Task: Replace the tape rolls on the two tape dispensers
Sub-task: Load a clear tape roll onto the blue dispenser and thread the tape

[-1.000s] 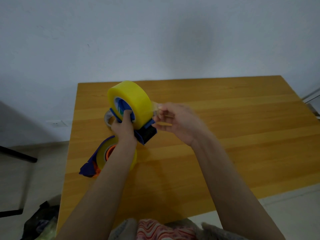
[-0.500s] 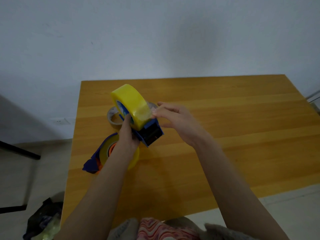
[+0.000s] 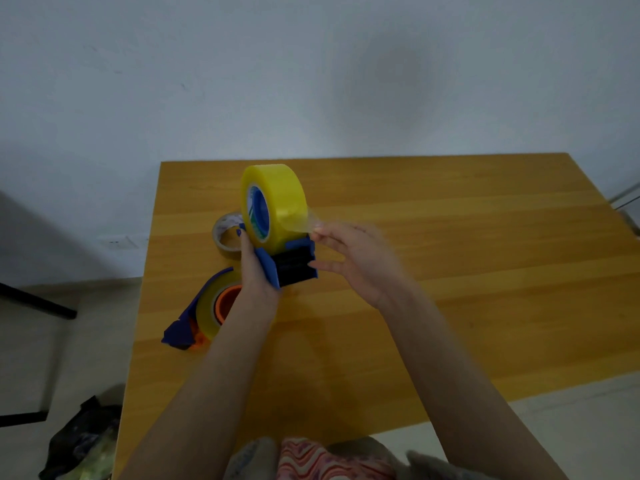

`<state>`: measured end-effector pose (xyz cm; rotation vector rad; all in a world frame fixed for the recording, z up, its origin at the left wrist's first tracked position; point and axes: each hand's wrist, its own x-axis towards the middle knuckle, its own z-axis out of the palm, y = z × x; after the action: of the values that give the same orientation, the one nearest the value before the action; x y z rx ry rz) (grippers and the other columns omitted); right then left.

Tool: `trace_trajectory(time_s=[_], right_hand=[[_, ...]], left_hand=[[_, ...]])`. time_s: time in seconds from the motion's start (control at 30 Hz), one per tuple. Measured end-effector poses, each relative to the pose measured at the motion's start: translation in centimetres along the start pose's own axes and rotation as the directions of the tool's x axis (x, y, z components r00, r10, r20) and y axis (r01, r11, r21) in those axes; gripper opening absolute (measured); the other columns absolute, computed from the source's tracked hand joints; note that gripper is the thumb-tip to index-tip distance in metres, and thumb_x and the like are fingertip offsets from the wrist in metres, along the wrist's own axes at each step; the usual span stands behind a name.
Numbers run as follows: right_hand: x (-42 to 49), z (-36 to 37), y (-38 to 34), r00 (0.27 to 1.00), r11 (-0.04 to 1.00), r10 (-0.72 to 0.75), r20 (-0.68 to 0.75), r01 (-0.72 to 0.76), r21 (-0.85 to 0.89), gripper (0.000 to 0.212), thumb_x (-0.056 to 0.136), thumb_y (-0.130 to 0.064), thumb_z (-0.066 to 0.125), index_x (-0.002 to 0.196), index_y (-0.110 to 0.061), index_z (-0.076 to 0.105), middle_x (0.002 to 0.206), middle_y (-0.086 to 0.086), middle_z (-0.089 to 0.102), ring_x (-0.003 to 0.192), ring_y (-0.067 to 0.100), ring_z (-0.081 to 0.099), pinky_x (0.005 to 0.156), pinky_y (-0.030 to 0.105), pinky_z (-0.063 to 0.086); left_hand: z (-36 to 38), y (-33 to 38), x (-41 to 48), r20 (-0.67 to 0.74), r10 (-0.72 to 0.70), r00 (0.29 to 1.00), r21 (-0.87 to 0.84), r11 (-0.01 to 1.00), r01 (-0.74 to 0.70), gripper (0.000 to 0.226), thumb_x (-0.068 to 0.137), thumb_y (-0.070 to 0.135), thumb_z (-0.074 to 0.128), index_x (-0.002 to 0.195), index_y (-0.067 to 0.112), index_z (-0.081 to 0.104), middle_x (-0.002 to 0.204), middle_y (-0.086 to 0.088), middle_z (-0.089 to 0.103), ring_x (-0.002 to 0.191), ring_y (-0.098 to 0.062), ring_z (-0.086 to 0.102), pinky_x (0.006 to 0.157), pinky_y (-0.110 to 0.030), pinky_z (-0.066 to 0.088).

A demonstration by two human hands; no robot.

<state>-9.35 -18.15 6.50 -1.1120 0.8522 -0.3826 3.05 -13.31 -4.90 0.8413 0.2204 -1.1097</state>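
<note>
Item: blue plastic handheld tape dispenser (image 3: 294, 263), held above the orange-brown wooden table (image 3: 450, 271). Carries a full roll of yellow-tinted clear packing tape (image 3: 277, 202), upright on the hub.

Left hand (image 3: 256, 271): wrapped around the dispenser body from the near side, fingers closed on the frame.

Right hand (image 3: 356, 258): blurred; thumb and forefinger pinch the free clear end of tape (image 3: 306, 221), drawn off the roll above the dispenser's front; remaining fingers loosely extended beside the black front block.

Step in hand, by judgement: new roll seated, leader being threaded. Next move calls for guiding the end down through the front slot toward the cutter, keeping it flat and off itself; clear film may fold or cling.

Second item: blue dispenser with orange hub and yellowish roll (image 3: 211, 310), lying on its side on the table near the left edge, beside the left forearm. Appears loaded.

Third item: nearly spent tan roll (image 3: 227, 237), flat on the table behind the left hand.

Markings: blue, green and white printed core label on the held roll; wording illegible. Faint print inside the spent roll, unreadable.
</note>
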Motion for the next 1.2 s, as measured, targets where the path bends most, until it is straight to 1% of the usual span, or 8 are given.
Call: trace_trajectory(time_s=[0.1,0.2,0.4,0.6,0.77,0.93,1.07,1.2], right_hand=[[-0.1,0.2,0.5,1.000,0.999,-0.001,-0.009,0.001,-0.036,0.039,0.088,-0.011,0.058,0.051,-0.019,0.064,0.078,-0.004,0.063,0.098,0.011,0.057,0.095,0.049,0.049],[-0.1,0.2,0.4,1.000,0.998,-0.006,-0.031,0.004,-0.059,0.036,0.088,-0.012,0.059,0.053,-0.017,0.064,0.085,-0.002,0.063,0.100,0.006,0.056,0.094,0.044,0.050],[0.1,0.1,0.7,0.998,0.995,-0.011,-0.057,0.005,-0.095,0.035,0.085,-0.012,0.061,0.051,-0.018,0.063,0.092,-0.002,0.065,0.103,0.011,0.057,0.092,0.038,0.050],[0.1,-0.3,1.2,0.999,0.997,-0.002,-0.047,-0.002,-0.075,0.038,0.086,-0.009,0.061,0.049,-0.017,0.063,0.104,0.006,0.065,0.107,0.016,0.057,0.089,0.036,0.053],[0.4,-0.2,1.5,0.999,0.997,-0.036,-0.035,0.034,-0.070,0.038,0.083,-0.006,0.060,0.047,-0.017,0.064,0.122,0.015,0.061,0.122,0.022,0.053,0.094,0.043,0.052],[0.3,-0.3,1.8,0.999,0.999,-0.023,-0.037,0.022,-0.034,0.029,0.080,0.001,0.057,0.052,-0.006,0.063,0.125,0.015,0.059,0.125,0.022,0.050,0.093,0.043,0.053],[0.0,-0.4,1.5,1.000,1.000,0.004,-0.010,-0.004,0.028,0.036,0.082,0.005,0.054,0.048,-0.007,0.061,0.128,0.017,0.056,0.125,0.025,0.050,0.096,0.042,0.052],[-0.5,-0.3,0.7,0.999,0.999,-0.005,0.050,0.003,0.046,0.046,0.085,0.005,0.052,0.043,-0.012,0.059,0.111,0.014,0.061,0.118,0.026,0.055,0.093,0.046,0.051]], left_hand=[[0.6,0.3,0.2,-0.019,0.014,1.000,-0.028,0.999,-0.015,0.056,0.095,0.059,0.028,0.125,0.021,0.057,0.087,-0.001,0.075,0.072,-0.018,0.072,0.057,-0.029,0.059],[1.3,0.4,0.0,-0.053,-0.005,0.999,-0.055,0.999,0.002,0.055,0.095,0.059,0.030,0.122,0.022,0.059,0.102,-0.003,0.070,0.077,-0.019,0.070,0.057,-0.028,0.059],[2.2,0.5,0.0,-0.059,-0.005,0.998,-0.114,0.993,-0.002,0.049,0.095,0.059,0.029,0.106,0.025,0.062,0.093,-0.002,0.071,0.071,-0.018,0.071,0.053,-0.028,0.058],[2.9,0.8,-0.2,-0.018,-0.006,1.000,-0.121,0.993,0.004,0.054,0.095,0.059,0.028,0.128,0.026,0.054,0.105,-0.002,0.066,0.090,-0.021,0.065,0.063,-0.033,0.059],[3.2,1.1,-0.4,-0.027,-0.018,0.999,-0.113,0.993,0.015,0.056,0.094,0.060,0.028,0.132,0.026,0.052,0.104,-0.003,0.065,0.089,-0.022,0.064,0.056,-0.033,0.059],[3.4,1.0,-0.6,-0.006,-0.033,0.999,-0.149,0.988,0.032,0.056,0.095,0.059,0.027,0.132,0.024,0.051,0.106,-0.004,0.065,0.088,-0.023,0.063,0.054,-0.030,0.059],[3.3,1.1,-0.2,0.025,-0.018,1.000,-0.145,0.989,0.022,0.058,0.095,0.059,0.027,0.137,0.024,0.048,0.130,-0.006,0.058,0.092,-0.023,0.063,0.060,-0.033,0.060],[3.1,1.4,0.2,0.021,-0.023,1.000,-0.129,0.991,0.026,0.058,0.095,0.059,0.027,0.137,0.024,0.048,0.135,-0.008,0.055,0.091,-0.023,0.063,0.057,-0.032,0.059]])
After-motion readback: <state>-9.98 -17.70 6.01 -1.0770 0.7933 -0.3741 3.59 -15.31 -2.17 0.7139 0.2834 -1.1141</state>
